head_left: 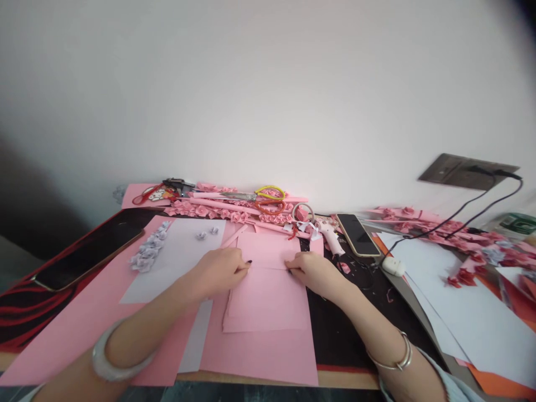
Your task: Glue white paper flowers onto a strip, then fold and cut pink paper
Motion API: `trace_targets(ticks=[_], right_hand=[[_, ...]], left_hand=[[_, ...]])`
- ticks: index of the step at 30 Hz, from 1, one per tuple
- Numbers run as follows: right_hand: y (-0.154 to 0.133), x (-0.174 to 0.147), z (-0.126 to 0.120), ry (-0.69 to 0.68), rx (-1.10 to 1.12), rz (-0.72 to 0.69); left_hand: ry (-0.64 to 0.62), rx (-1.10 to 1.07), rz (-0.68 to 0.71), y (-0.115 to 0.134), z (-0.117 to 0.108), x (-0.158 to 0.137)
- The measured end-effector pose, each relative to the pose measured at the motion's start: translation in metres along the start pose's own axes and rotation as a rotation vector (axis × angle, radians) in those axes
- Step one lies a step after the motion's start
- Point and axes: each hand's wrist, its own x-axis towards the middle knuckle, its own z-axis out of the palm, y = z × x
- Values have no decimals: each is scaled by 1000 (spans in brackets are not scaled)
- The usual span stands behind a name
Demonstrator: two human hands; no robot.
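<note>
Paper (pixel 268 301), the smaller pink stuff, sits on a bigger pink sheet (pixel 259 357) in our head view. We've got our left hand (pixel 220 271) pinched on its left edge, our right hand (pixel 318 274) pinched on the right edge. Scissors (pixel 253 196) lie behind, glue gun (pixel 330 237) beyond our right hand, phone (pixel 358 234) just beside that.

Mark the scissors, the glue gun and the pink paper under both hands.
Scissors (pixel 248 196), head view: metal blades, near the pivot.
Glue gun (pixel 332 239), head view: its pale handle.
Pink paper (pixel 268 293), head view: bare surface below the crosswise line.
</note>
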Motion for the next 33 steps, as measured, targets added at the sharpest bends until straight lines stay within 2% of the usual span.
trace_targets(ticks=[8, 15, 20, 25, 33], right_hand=[[19, 8, 16, 83, 196, 39], [15, 7, 10, 147, 145, -35], [6, 5, 4, 114, 27, -49], [-3, -5, 0, 30, -113, -29], [-33, -4, 10, -50, -179, -118]], left_hand=[[40, -89, 17, -5, -2, 6], [96, -111, 26, -7, -1, 6], [100, -70, 51, -7, 0, 9], [43, -13, 86, -4, -4, 2], [-7, 29, 127, 20, 3, 3]])
